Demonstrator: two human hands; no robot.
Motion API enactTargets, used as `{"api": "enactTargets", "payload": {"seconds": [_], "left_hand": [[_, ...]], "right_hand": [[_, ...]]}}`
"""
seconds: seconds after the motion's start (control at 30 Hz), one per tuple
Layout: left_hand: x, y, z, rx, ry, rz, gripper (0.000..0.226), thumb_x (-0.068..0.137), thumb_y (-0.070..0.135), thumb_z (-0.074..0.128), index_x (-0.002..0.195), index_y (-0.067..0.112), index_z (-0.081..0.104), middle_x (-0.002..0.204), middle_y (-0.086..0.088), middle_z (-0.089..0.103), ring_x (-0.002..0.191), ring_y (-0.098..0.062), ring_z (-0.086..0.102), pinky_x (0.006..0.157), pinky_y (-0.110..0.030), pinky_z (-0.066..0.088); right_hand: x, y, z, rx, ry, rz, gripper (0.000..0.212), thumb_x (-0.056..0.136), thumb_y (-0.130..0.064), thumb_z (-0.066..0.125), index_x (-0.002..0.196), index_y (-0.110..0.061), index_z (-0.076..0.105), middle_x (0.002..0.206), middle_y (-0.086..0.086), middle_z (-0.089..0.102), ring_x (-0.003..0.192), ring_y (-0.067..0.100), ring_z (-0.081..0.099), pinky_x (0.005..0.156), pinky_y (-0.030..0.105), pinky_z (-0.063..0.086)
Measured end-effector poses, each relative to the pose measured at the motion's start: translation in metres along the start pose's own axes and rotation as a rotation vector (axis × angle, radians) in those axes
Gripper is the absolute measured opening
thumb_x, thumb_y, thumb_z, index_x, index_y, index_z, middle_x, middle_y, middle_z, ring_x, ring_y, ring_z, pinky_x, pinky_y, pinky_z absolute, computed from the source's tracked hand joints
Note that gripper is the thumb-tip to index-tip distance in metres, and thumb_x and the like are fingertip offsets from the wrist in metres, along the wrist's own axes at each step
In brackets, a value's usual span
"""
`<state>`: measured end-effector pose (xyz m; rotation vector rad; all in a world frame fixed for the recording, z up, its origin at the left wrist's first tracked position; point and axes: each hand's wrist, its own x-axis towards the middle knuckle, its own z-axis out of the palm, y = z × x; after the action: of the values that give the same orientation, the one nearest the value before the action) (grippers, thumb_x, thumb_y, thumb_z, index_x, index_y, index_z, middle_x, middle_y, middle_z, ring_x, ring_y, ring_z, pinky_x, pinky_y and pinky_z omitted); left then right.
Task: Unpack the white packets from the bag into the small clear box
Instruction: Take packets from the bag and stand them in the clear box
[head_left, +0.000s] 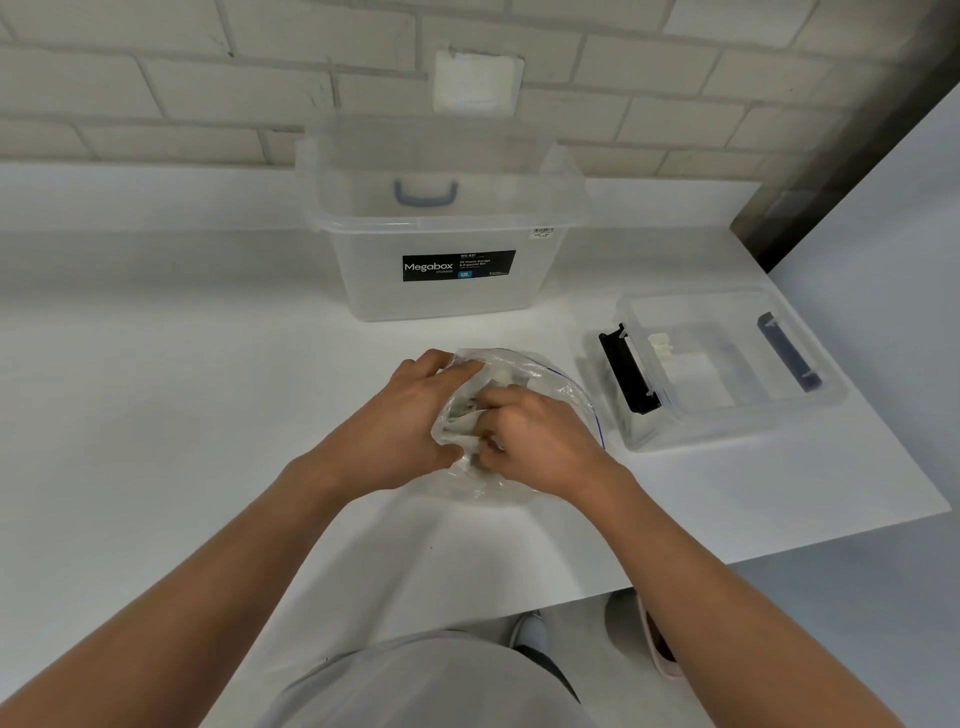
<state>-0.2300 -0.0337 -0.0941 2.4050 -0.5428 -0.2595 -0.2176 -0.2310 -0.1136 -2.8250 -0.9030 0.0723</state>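
Observation:
A clear zip bag (524, 371) with a blue seal line lies on the white table in front of me. My left hand (400, 421) grips its left edge, fingers curled over the plastic. My right hand (530, 441) reaches into the bag's mouth with fingers curled around white packets (467, 441) inside. Another white packet (501, 375) shows through the plastic further back. The small clear box (727, 426) stands open to the right, with black and dark blue latches, and holds a white packet (662, 347) near its left wall.
A large clear Megabox storage tub (441, 296) with a blue handle stands behind the bag against the brick wall. The table's front edge (675, 577) runs diagonally at lower right, with the floor and a shoe below it.

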Motion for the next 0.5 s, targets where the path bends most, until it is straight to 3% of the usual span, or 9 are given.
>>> {"api": "enactTargets", "payload": {"seconds": [0.17, 0.3, 0.4, 0.5], "left_hand": [[0.000, 0.011, -0.009, -0.009, 0.052, -0.056, 0.081, 0.080, 0.029, 0.079, 0.150, 0.038, 0.039, 0.145, 0.009, 0.036, 0.129, -0.016, 0.035, 0.100, -0.023, 0.032], [-0.002, 0.026, -0.017, -0.078, 0.185, -0.042, 0.065, 0.076, 0.045, 0.083, 0.135, 0.042, 0.056, 0.146, 0.015, 0.037, 0.134, -0.008, 0.035, 0.098, -0.016, 0.031], [-0.005, 0.044, -0.025, -0.209, 0.403, 0.027, 0.044, 0.076, 0.042, 0.085, 0.116, 0.041, 0.067, 0.138, 0.017, 0.047, 0.128, -0.001, 0.047, 0.097, -0.015, 0.038], [-0.004, 0.065, -0.030, -0.447, 0.488, 0.025, 0.029, 0.080, 0.032, 0.083, 0.106, 0.032, 0.072, 0.119, 0.012, 0.063, 0.110, -0.006, 0.062, 0.085, -0.019, 0.050]], "right_hand": [[-0.018, 0.009, -0.034, 0.266, 0.068, 0.104, 0.010, 0.085, -0.022, 0.069, 0.089, -0.019, 0.078, 0.102, -0.013, 0.064, 0.088, 0.014, 0.063, 0.073, 0.039, 0.056], [-0.031, 0.015, -0.067, 0.592, 0.194, 0.195, 0.005, 0.083, -0.011, 0.078, 0.084, -0.016, 0.081, 0.091, -0.008, 0.067, 0.080, 0.011, 0.068, 0.067, 0.022, 0.057], [-0.036, 0.015, -0.090, 0.804, 0.275, 0.244, 0.008, 0.083, -0.006, 0.080, 0.082, -0.013, 0.081, 0.090, -0.001, 0.068, 0.080, 0.007, 0.066, 0.066, 0.016, 0.050], [-0.038, 0.018, -0.104, 0.953, 0.365, 0.250, 0.009, 0.083, -0.003, 0.081, 0.080, -0.011, 0.080, 0.087, 0.001, 0.069, 0.076, 0.015, 0.066, 0.072, 0.026, 0.051]]}}
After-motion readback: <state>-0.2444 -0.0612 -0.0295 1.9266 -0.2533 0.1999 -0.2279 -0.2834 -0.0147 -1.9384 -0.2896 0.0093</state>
